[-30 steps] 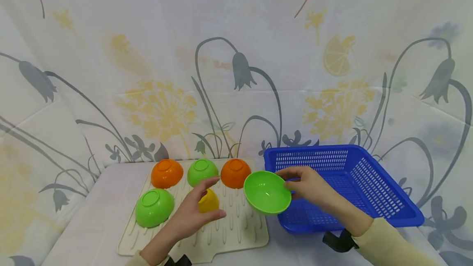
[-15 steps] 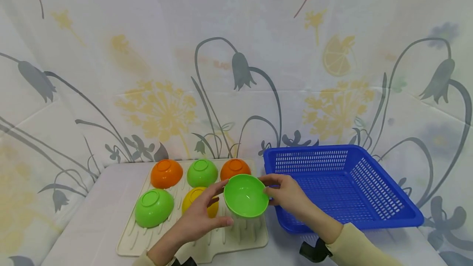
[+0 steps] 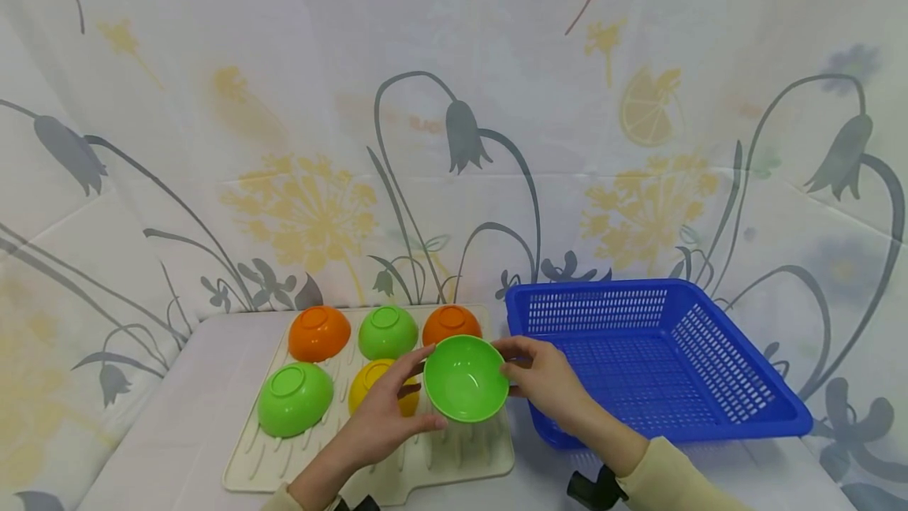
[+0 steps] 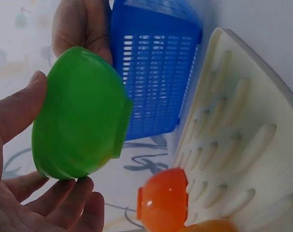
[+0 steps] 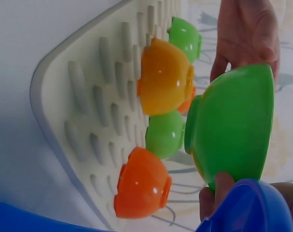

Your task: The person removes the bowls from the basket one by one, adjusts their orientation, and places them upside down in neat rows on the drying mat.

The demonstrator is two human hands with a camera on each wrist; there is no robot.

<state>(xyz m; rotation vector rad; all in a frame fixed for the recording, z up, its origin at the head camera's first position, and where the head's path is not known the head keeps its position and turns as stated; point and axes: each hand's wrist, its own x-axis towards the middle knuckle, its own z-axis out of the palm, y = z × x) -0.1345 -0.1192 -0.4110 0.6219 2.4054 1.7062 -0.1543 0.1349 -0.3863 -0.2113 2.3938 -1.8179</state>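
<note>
A green bowl [image 3: 466, 378] hangs tilted above the right end of a cream ribbed drying mat [image 3: 461, 456], its hollow facing me. My right hand [image 3: 514, 369] pinches its right rim. My left hand [image 3: 420, 391] cups its left rim, thumb above and fingers below. In the left wrist view the green bowl [image 4: 79, 116] sits between my left thumb and fingers [image 4: 54, 193]. In the right wrist view the green bowl [image 5: 233, 125] is pinched near its rim, with the left hand [image 5: 245, 34] behind it.
Several bowls lie upside down on the mat: orange [image 3: 319, 332], green [image 3: 387, 331], orange [image 3: 448, 322], green [image 3: 294, 398] and yellow [image 3: 372, 385]. A blue slotted basket [image 3: 738, 408] stands right of the mat. A flowered cloth covers the table and the wall behind.
The green bowl has moved left from the basket's edge to above the mat. My left hand has left the yellow bowl and taken the green bowl's left rim.
</note>
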